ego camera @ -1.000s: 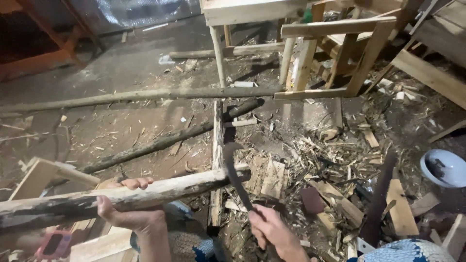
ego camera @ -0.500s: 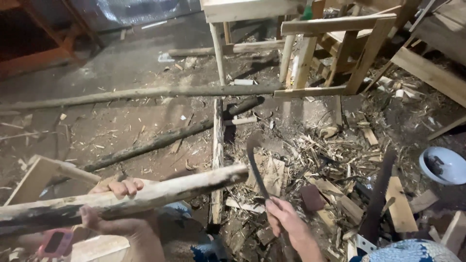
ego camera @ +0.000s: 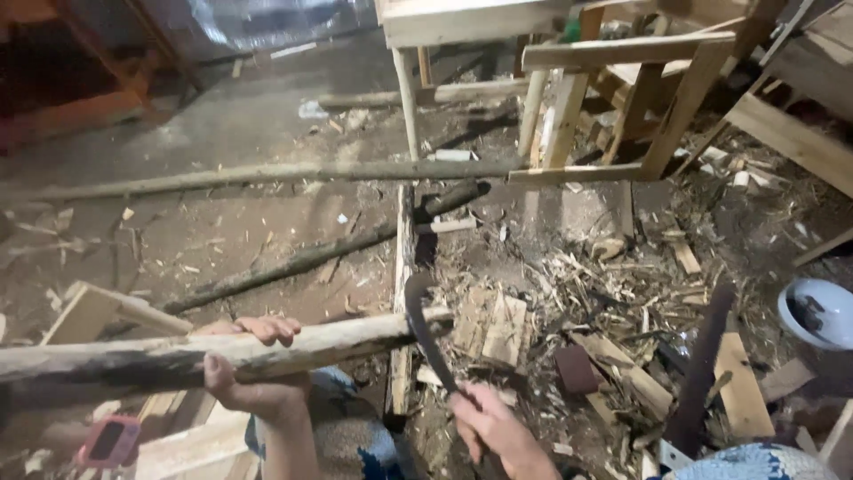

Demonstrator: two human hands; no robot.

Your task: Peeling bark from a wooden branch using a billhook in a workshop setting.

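Here, at lower left of the frame, the left hand [ego camera: 253,373] wraps its fingers around a rough wooden pole [ego camera: 222,353], which runs from the left edge to just right of centre. The right hand [ego camera: 493,427], at the bottom centre, is closed on the handle of a curved blade [ego camera: 426,329], whose hooked tip touches the pole's free end. Open room lies mostly in the upper left, where the bare floor [ego camera: 222,124] carries two long thin poles [ego camera: 267,175] lying apart, one dark and one pale. To the right the floor is crowded: wood chips and offcuts [ego camera: 569,293], a wooden frame [ego camera: 640,98] at top right, a dark plank [ego camera: 706,364] and one pale bowl [ego camera: 813,313] at the right edge. One pink object [ego camera: 108,442] sits at lower left.
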